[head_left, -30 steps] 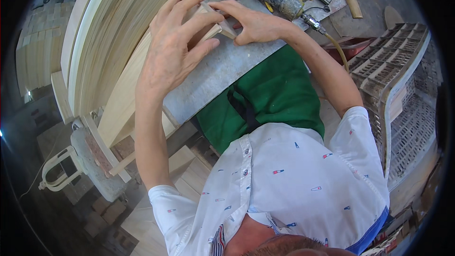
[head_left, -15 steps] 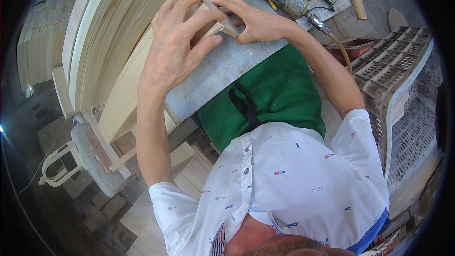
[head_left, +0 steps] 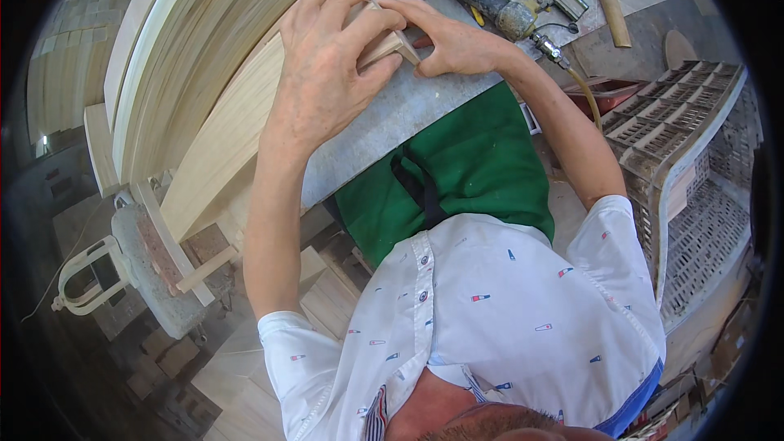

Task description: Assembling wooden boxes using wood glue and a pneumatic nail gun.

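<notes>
My left hand (head_left: 322, 69) arches over a small assembly of pale wooden pieces (head_left: 407, 49), its fingers across the top and its thumb against the near side. At the right end of the same pieces is my right hand (head_left: 461, 41), with index finger and thumb gripping there. The pieces rest on or just above the grey worktop (head_left: 351, 159); my fingers cover much of them, so how they join is hidden. Past my right hand lies a nail gun (head_left: 482, 4) with a dark grip, joined to an air hose (head_left: 586, 86).
Curved wooden boards (head_left: 192, 41) stand stacked at the left of the worktop, a wide pale board (head_left: 220, 139) beside them. A wooden handle (head_left: 606, 0) lies at the far right. Plastic crates (head_left: 678, 122) stand on the right, and more wood (head_left: 245, 384) lies below left.
My left hand has shifted right with the wooden pieces, toward my right hand. My right hand has moved slightly right and still grips their end.
</notes>
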### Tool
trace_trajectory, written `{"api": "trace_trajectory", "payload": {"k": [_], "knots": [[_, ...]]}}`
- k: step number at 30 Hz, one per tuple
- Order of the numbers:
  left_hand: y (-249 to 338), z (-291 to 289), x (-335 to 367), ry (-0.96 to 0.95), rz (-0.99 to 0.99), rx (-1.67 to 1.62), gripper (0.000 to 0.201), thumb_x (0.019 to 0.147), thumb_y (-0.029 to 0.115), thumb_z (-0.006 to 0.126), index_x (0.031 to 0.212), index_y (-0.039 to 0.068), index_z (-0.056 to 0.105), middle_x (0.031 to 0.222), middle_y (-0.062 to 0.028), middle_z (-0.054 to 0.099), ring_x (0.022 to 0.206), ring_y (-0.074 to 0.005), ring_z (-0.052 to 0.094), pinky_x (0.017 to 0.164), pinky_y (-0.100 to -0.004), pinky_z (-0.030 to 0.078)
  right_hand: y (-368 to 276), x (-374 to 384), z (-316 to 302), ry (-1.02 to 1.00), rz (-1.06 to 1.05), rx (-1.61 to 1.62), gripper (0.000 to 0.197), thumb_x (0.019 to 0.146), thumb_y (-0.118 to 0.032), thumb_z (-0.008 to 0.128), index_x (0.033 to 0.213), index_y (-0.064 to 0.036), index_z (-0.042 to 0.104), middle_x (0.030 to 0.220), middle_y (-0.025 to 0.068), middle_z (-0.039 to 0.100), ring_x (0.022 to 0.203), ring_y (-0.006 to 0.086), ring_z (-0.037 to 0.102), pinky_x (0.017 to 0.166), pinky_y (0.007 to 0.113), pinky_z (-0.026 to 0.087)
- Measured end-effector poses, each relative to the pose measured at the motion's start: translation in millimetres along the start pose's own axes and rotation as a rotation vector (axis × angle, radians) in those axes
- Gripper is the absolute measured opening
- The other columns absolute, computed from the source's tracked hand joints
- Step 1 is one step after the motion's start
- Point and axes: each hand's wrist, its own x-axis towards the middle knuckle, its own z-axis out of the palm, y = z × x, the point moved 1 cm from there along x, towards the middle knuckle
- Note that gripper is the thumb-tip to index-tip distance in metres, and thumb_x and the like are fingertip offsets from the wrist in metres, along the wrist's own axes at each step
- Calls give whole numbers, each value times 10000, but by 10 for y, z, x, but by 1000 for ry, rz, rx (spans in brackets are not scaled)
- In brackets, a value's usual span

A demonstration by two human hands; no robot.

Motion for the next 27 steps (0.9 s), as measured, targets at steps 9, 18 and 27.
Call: {"api": "trace_trajectory", "payload": {"k": [9, 18, 27], "knots": [[14, -5, -5, 28, 11, -19, 304, 736, 208, 728, 1028, 161, 656, 1260, -72, 545, 1260, -353, 410, 1040, -505, 289, -2, 4, -11, -34, 21, 32, 931, 680, -95, 676, 1485, -110, 207, 1355, 163, 367, 1202, 290, 452, 949, 347, 436], [-16, 7, -55, 15, 12, 11, 226, 817, 241, 679, 1014, 136, 645, 1305, -70, 519, 1310, -329, 370, 1062, -483, 281, -511, -16, -467, -66, 140, -227, 736, 761, -107, 704, 1415, -93, 367, 1267, 92, 518, 1134, 216, 531, 922, 346, 463], [-71, 99, -83, 94, 35, -13, 232, 814, 258, 660, 1028, 170, 663, 1226, -62, 534, 1265, -337, 390, 1044, -569, 256, -165, 187, -800, 48, 411, -944, 590, 785, -252, 673, 1264, 13, 454, 1100, 255, 605, 981, 402, 599, 831, 436, 484]]}}
